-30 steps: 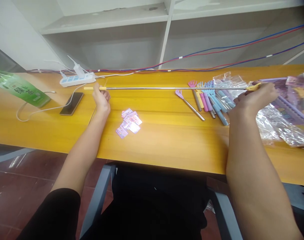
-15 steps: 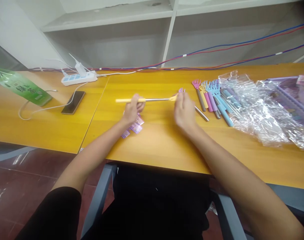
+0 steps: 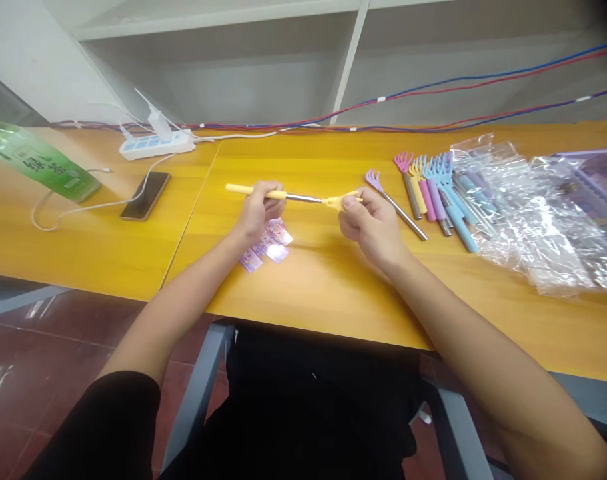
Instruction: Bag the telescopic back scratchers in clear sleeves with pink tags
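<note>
Between my two hands a yellow back scratcher (image 3: 303, 197) with a metal rod is held level above the table. My left hand (image 3: 258, 212) is closed round its yellow handle. The fingers of my right hand (image 3: 370, 220) pinch its yellow claw head. Under and beside my left hand lie several small purple-pink printed cards (image 3: 273, 248). To the right of my right hand, a back scratcher with a purple claw (image 3: 374, 180) and bare metal rod rests on the table. Beyond it lies a row of pink, yellow, purple and blue back scratchers (image 3: 436, 190).
Clear plastic bags (image 3: 538, 220) heap at the right, in front of a purple tray (image 3: 598, 193). On the left are a phone (image 3: 146, 196), a green bottle (image 3: 40, 163) and a white power strip (image 3: 156, 145) with cables. Shelves stand behind the wooden table (image 3: 303, 293).
My right hand has turned and shifted its grip, so more of the yellow claw shows. The purple-clawed back scratcher is now uncovered. The camera view has shifted slightly.
</note>
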Tool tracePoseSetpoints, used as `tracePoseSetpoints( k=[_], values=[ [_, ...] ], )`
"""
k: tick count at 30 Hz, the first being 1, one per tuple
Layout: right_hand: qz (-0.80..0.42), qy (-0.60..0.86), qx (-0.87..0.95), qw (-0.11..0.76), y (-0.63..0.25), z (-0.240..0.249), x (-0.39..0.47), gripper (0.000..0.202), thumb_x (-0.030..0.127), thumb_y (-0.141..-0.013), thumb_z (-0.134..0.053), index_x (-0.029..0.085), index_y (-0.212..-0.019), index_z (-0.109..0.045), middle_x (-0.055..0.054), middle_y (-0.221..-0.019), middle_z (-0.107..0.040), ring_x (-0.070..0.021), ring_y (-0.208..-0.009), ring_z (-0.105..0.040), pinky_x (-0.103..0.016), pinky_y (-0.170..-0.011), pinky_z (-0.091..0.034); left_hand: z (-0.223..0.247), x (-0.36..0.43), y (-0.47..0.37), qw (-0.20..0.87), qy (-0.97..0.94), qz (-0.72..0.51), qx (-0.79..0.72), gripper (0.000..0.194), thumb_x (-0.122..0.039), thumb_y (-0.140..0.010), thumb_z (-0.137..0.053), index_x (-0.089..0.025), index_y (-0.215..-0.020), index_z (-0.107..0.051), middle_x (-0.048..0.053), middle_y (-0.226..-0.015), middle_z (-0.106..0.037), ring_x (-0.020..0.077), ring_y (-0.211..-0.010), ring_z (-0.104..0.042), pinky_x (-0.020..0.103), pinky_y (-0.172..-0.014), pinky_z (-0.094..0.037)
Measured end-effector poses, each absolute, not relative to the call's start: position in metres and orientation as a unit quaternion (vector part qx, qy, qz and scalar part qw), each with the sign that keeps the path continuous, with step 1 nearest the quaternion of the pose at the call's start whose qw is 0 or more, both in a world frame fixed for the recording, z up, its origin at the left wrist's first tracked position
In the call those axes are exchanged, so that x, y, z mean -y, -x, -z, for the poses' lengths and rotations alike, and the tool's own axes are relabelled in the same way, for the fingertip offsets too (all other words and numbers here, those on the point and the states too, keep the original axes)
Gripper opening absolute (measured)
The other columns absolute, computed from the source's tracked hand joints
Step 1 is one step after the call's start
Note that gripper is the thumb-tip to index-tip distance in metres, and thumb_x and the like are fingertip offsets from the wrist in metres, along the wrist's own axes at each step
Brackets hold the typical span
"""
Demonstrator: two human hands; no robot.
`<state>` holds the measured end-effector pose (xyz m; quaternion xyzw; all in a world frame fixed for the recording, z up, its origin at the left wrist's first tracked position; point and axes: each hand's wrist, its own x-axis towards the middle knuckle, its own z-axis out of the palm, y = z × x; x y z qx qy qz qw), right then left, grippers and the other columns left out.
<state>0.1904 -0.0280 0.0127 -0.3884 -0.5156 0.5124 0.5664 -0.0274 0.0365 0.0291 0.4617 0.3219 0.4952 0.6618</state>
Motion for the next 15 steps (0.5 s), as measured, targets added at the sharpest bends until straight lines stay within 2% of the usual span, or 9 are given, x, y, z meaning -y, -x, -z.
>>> tracePoseSetpoints(
  k=[4,9,15],
  values=[
    [-0.575,0.365,0.459,0.570,-0.1945,-0.0143,0.0245,0.064,0.062,-0.082,-0.090,0.025,-0.075,-0.038,0.010,-0.064,-0.017,-0.0080,-0.051,-0.013,-0.026,-0.047,-0.012,-0.0254,-0.0364,0.0256,0.678,-0.459,-0.479,-0.316,0.071,-0.051,-0.105,-0.058,-0.022,-0.051,-0.022,-0.007,-0.046,-0.017,0.0069,-0.040,-0.019,0.028,-0.048,-0.019],
    [-0.602,0.359,0.427,0.571,-0.1983,-0.0144,0.0222,0.070,0.062,-0.079,-0.090,0.025,-0.076,-0.031,0.010,-0.064,-0.015,-0.0087,-0.052,-0.012,-0.025,-0.047,-0.013,-0.0238,-0.0320,0.0223,0.683,-0.473,-0.451,-0.325,0.075,-0.058,-0.102,-0.063,-0.023,-0.050,-0.022,-0.006,-0.044,-0.019,0.0071,-0.040,-0.021,0.029,-0.047,-0.018],
    [-0.593,0.371,0.421,0.577,-0.1924,-0.0121,0.0222,0.069,0.061,-0.079,-0.091,0.025,-0.075,-0.032,0.010,-0.064,-0.012,-0.0084,-0.052,-0.010,-0.025,-0.046,-0.011,-0.0182,-0.0333,0.0238,0.672,-0.475,-0.459,-0.335,0.069,-0.044,-0.103,-0.064,-0.022,-0.050,-0.024,-0.007,-0.047,-0.019,0.0067,-0.043,-0.020,0.028,-0.049,-0.021]
  ],
)
